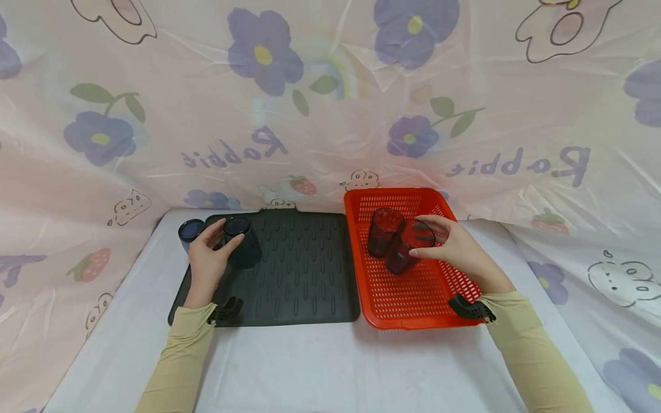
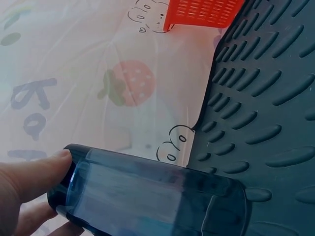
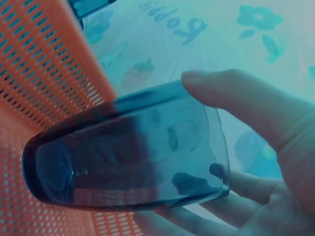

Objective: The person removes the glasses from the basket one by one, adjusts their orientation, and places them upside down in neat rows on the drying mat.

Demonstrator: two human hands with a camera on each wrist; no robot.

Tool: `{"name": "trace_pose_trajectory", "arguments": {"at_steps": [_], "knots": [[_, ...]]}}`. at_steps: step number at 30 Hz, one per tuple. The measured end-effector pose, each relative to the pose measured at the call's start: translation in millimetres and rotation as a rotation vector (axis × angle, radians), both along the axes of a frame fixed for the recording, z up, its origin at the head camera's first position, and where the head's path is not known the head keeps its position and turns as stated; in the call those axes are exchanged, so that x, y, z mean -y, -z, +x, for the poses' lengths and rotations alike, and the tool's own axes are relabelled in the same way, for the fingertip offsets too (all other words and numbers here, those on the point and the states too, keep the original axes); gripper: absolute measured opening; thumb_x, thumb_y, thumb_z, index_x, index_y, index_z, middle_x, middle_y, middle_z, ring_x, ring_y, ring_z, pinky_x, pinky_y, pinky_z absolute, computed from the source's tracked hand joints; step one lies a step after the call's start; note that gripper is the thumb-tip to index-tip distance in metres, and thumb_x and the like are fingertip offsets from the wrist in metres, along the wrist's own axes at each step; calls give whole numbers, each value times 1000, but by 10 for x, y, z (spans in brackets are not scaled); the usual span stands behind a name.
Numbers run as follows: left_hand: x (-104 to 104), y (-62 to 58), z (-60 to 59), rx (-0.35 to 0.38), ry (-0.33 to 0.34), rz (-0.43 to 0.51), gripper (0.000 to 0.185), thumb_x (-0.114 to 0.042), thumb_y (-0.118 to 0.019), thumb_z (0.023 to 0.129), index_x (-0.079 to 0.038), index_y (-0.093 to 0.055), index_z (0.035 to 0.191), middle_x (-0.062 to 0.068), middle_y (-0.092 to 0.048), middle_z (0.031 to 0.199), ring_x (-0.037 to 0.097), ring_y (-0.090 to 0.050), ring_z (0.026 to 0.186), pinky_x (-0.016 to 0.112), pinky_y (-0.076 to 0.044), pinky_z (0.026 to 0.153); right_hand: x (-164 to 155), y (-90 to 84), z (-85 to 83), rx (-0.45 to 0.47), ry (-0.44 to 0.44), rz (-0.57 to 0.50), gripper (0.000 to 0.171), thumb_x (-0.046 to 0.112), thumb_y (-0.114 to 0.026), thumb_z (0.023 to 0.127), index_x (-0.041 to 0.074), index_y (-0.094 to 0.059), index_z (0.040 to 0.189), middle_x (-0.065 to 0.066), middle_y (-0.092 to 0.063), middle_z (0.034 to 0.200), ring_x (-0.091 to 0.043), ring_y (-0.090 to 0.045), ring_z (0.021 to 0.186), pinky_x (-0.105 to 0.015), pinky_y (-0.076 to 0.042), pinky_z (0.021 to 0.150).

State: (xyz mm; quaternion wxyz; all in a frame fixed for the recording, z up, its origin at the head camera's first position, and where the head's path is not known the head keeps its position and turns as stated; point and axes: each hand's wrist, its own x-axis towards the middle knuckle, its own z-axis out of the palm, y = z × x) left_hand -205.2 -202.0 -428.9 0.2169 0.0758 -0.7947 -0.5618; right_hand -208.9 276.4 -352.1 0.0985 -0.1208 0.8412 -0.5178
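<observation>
My left hand (image 1: 208, 261) holds a dark blue drinking glass (image 1: 247, 251) near its rim, thumb on one side and fingers on the other. That glass stands upright over the left part of a black ridged drying mat (image 1: 304, 275). A second blue glass (image 1: 191, 228) is just left of the hand, partly hidden by it. On the other side, my right hand (image 1: 462, 249) grips a tinted glass (image 3: 123, 157) by its upper end inside a red plastic basket (image 1: 364, 292). Another glass (image 1: 379, 244) stands close beside it in the basket.
The mat and basket lie side by side on a white-covered table (image 1: 289, 367). A printed curtain (image 1: 320, 132) with flowers and rabbits hangs right behind them. The basket's raised rim surrounds the glasses in it.
</observation>
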Motion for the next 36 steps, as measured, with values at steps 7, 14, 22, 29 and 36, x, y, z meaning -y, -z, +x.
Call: {"name": "trace_pose_trajectory", "arguments": {"at_steps": [7, 14, 22, 29, 36], "knots": [[13, -20, -5, 21, 17, -29, 57, -19, -77, 83, -11, -56, 135, 9, -57, 130, 26, -53, 119, 42, -46, 97, 130, -178, 53, -38, -17, 1, 79, 23, -83, 76, 11, -43, 142, -14, -56, 131, -26, -51, 122, -22, -49, 87], [25, -12, 7, 27, 19, -31, 57, -20, -76, 84, -10, -55, 136, 9, -57, 130, 26, -53, 119, 43, -47, 96, 275, -347, 91, -65, -31, -47, 73, 21, -85, 74, 16, -48, 137, -6, -58, 128, -19, -53, 120, -26, -48, 89], [5, -23, 11, 17, -2, 9, 56, -17, -78, 82, -11, -57, 134, 8, -58, 128, 24, -53, 119, 41, -47, 95, 442, -472, 103, -96, -36, -99, 71, 19, -84, 76, 16, -49, 138, -6, -61, 126, -20, -57, 114, -26, -51, 85], [-17, -72, 35, 21, -12, 3, 56, -13, -77, 82, -6, -56, 133, 11, -58, 128, 27, -53, 117, 41, -49, 92, 581, -547, 127, -103, -9, -188, 67, 17, -83, 77, 18, -51, 136, -6, -62, 124, -19, -59, 113, -27, -51, 88], [-43, -95, 13, 34, -14, -14, 55, -18, -76, 84, -7, -56, 134, 13, -56, 130, 30, -52, 119, 45, -45, 97, 695, -559, 116, -103, 16, -325, 65, 12, -80, 79, 14, -51, 138, -10, -57, 131, -25, -59, 112, -28, -52, 86]]}}
